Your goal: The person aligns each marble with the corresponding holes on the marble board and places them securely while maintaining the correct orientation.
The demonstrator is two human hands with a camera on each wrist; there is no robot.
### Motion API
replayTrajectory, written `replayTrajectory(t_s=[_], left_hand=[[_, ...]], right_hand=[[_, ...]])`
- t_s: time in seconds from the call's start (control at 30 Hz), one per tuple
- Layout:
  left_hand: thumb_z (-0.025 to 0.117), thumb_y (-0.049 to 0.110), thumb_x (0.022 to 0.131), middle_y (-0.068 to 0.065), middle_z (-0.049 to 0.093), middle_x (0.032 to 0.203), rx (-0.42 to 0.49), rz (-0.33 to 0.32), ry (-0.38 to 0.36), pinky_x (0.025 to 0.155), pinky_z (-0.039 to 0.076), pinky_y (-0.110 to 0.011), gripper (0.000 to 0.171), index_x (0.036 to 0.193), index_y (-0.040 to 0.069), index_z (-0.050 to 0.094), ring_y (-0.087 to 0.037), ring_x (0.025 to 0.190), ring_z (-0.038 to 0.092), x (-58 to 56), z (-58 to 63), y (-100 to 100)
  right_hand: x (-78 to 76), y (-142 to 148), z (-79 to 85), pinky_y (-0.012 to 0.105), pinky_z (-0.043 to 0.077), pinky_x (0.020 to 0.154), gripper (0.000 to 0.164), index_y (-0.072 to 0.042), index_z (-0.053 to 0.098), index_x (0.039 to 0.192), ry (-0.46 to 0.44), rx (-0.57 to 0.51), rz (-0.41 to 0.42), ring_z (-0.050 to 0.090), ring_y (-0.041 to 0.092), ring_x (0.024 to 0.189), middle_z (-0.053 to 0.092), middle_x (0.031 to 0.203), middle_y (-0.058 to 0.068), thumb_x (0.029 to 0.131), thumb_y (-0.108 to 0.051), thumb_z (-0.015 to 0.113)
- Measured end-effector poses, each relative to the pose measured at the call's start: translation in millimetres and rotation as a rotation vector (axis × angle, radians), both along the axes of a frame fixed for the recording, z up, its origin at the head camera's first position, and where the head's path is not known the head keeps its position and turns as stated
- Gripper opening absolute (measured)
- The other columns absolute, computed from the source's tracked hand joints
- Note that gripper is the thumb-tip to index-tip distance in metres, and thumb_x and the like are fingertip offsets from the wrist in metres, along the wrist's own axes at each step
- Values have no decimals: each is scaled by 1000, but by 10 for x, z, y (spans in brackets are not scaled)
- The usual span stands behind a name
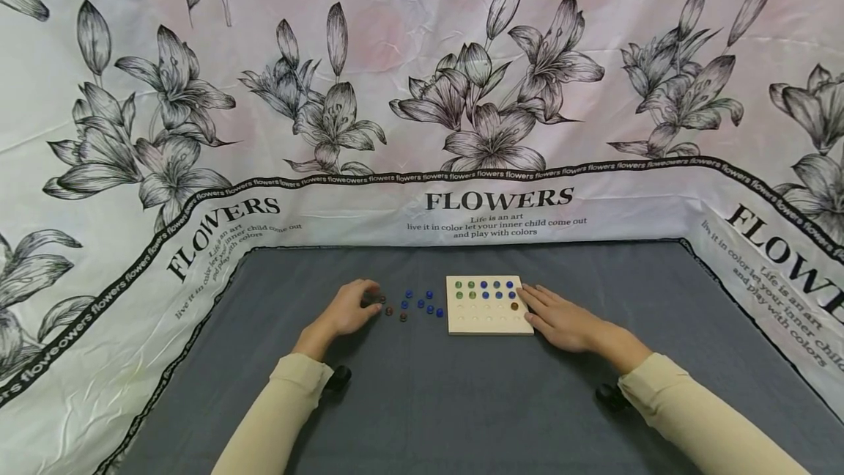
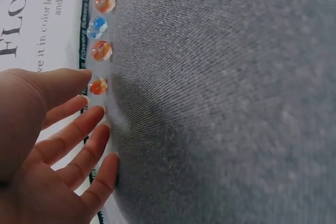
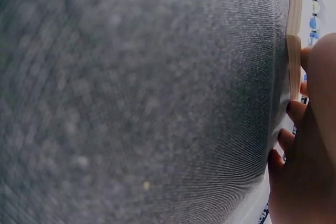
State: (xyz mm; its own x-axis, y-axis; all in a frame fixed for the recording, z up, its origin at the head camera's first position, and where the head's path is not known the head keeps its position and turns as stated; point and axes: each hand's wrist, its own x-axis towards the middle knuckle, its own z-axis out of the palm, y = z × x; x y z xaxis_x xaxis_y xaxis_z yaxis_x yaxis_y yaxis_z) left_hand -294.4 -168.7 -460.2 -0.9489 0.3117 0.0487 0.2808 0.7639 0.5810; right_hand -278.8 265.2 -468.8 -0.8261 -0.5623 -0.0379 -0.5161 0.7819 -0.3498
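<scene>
Broadly, gray cloth (image 1: 422, 402) fronts both hands (image 1: 347, 309) — right (image 1: 560, 319) touching the board's (image 1: 488, 322) edge.

And the right wrist view slices off the right grip (image 3: 307, 140), the board (image 3: 295, 51) running out at the top, the near worktop (image 3: 131, 98) all blur! In the head view, swirls in the marbles (image 1: 431, 309) are too small to read.

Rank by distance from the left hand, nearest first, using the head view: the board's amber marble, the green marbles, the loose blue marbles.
1. Loose blue marbles: left of the board.
2. Green marbles: board's left side.
3. Amber marble: board's right side.
</scene>
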Motion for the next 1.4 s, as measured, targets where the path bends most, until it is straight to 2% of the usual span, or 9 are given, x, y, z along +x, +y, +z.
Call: replayTrajectory(t_s=[0.27, 0.43, 0.53, 0.73, 0.87, 1.03, 1.2, 1.4], left_hand=[[68, 6, 98, -12, 66, 106, 19, 24, 13, 86, 53, -45, 22, 118, -3, 69, -27, 97, 63, -86, -28, 31], [70, 7, 96, -6, 66, 94, 30, 42, 6, 80, 52, -40, 15, 110, 0, 72, -19, 86, 62, -109, -37, 48], [71, 7, 96, -4, 65, 90, 35, 51, 10, 77, 52, -38, 11, 106, 2, 73, -16, 82, 60, -118, -49, 60], [73, 9, 95, -2, 64, 88, 31, 71, 29, 75, 51, -37, 7, 101, 5, 73, -15, 79, 59, -127, -74, 72], [75, 11, 94, -1, 63, 86, 42, 85, 14, 72, 49, -36, 7, 99, 7, 72, -15, 76, 58, -121, -86, 72], [75, 11, 94, -1, 65, 86, 65, 90, 31, 70, 49, -35, 7, 98, 7, 72, -14, 75, 58, -107, -58, 68], [74, 9, 94, -3, 67, 88, 106, 82, 62, 71, 52, -37, 8, 100, 5, 71, -16, 78, 61, -81, -54, 41], [73, 11, 96, -4, 68, 91, 149, 81, 90, 75, 53, -39, 9, 102, 5, 71, -17, 81, 63, -38, -46, 48]], right_hand=[[-21, 10, -39, 66, 24, 115, 58, 2, 31, 158, 41, -16, 27, 23, 53, 148, 28, 162, 28, 112, -31, 40], [-30, 21, -43, 67, 22, 116, 59, 2, 29, 159, 4, -30, 21, 20, 54, 149, 26, 163, 28, 112, -32, 41], [-22, 33, -66, 65, 22, 117, 60, 0, 28, 160, 12, -24, 17, 20, 51, 150, 26, 164, 26, 112, -35, 38], [-23, 51, -99, 64, 24, 116, 60, -1, 29, 160, 44, -27, 30, 22, 51, 149, 27, 164, 26, 112, -37, 37], [-2, 33, -76, 67, 24, 114, 59, 1, 30, 159, 32, -43, 31, 22, 54, 147, 28, 162, 29, 112, -33, 40], [8, 4, -31, 66, 25, 115, 57, 2, 31, 158, 42, -27, 24, 23, 54, 148, 28, 162, 28, 111, -30, 41], [14, -8, -18, 63, 21, 119, 58, 0, 28, 160, 15, -21, 9, 19, 50, 151, 25, 165, 25, 112, -31, 40], [16, 20, -63, 66, 24, 115, 59, 0, 30, 159, 37, -39, 26, 22, 53, 148, 28, 163, 28, 111, -33, 41]])
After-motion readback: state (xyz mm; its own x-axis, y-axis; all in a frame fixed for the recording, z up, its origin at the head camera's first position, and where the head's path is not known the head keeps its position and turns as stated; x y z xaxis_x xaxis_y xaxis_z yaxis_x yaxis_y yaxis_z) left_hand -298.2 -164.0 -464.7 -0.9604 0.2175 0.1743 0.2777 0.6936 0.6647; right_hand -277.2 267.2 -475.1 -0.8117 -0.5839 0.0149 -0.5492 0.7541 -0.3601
